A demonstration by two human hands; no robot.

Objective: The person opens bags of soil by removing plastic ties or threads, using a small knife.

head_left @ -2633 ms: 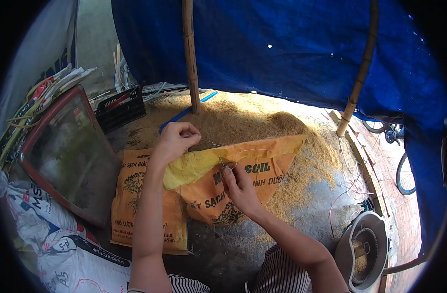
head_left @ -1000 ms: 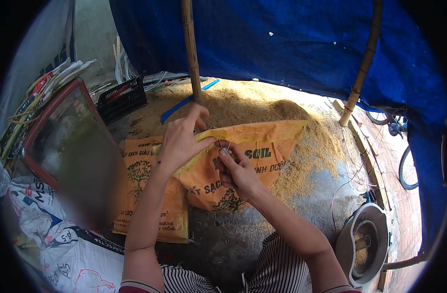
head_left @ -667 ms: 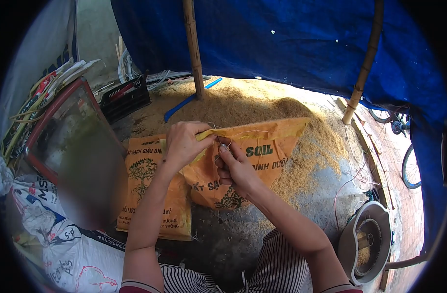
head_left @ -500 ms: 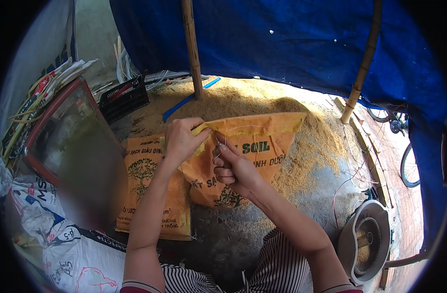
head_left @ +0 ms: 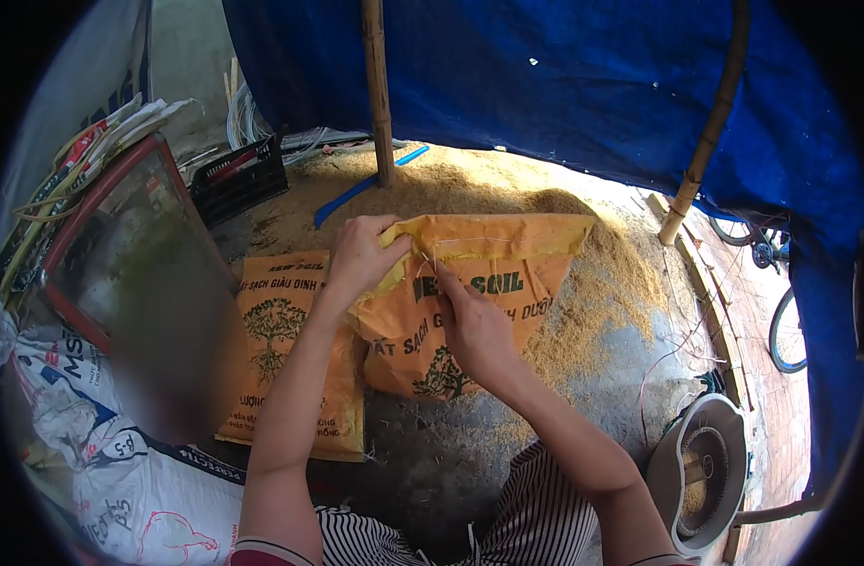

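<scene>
An orange soil sack [head_left: 536,250] with dark green print stands in front of me, its top edge folded over. A line of pale thread runs along that folded band. My left hand [head_left: 358,257] is closed on the sack's upper left corner, pinching the yellow fold. Just right of it, my right hand [head_left: 481,330] is closed with thumb and forefinger against the sack. A thin metal needle [head_left: 427,257] shows at those fingertips, partly hidden by the cloth and fingers. Thread stretches from the seam down to the right hand.
A second orange sack [head_left: 286,368] lies flat to the left. White printed sacks [head_left: 158,500] and a red-framed panel [head_left: 97,255] are farther left. A grey tub [head_left: 677,472] stands at right. Grain husks [head_left: 602,292] cover the floor behind, near bamboo poles [head_left: 378,94] and a blue tarp [head_left: 545,85].
My right hand has turned and flattened against the sack, its curled fingers now hidden beneath. The needle has shifted slightly up at the fold. My left hand keeps its grip on the corner.
</scene>
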